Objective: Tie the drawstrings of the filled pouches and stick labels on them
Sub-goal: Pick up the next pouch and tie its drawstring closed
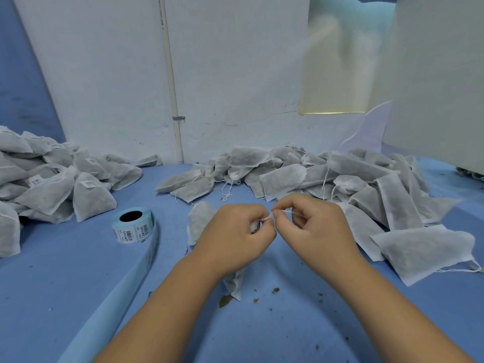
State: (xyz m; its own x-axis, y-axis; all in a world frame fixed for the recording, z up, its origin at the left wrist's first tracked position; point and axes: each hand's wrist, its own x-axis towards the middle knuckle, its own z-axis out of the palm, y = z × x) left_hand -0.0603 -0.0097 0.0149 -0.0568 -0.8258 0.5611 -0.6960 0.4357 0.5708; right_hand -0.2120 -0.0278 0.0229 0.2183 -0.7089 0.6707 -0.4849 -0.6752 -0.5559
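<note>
**Pouch-tying table: contents as recorded**

1. Pouch in work. A white non-woven pouch filled with dark dried leaf [200,218] lay at the middle of the blue cloth-covered table [65,297], close in front of the person. It was largely hidden under the left hand [235,231]. One end showed beyond the knuckles and a lower corner showed beneath the wrist.

2. Drawstring. A thin white drawstring [267,217] ran from the gathered mouth of that pouch across the small gap between the two hands.

3. Left hand. Its fingers were curled round the pouch's gathered neck, and its fingertips pinched the string.

4. Right hand [314,226]. Thumb and forefinger were closed in a pinch on the other end of the string, with the remaining fingers loosely curled. It was just beside the left hand.

5. Labels. A pale blue roll of barcode labels [133,226] stood on the table to the left of the hands. Its loose strip [149,254] trailed toward the near edge.

6. Left heap of labelled pouches [52,184]. These were filled, and several showed barcode stickers. The heap was well apart from the hands.

7. Right heap of unlabelled pouches [340,184]. These were filled, with strings hanging loose. The heap spread from behind the hands out to the right.

8. Debris. Scattered green leaf crumbs [225,301] lay on the cloth near the forearms.

9. Backdrop. A white wall [235,74] stood behind the table, with a vertical white pipe [171,82] clamped to it.
</note>
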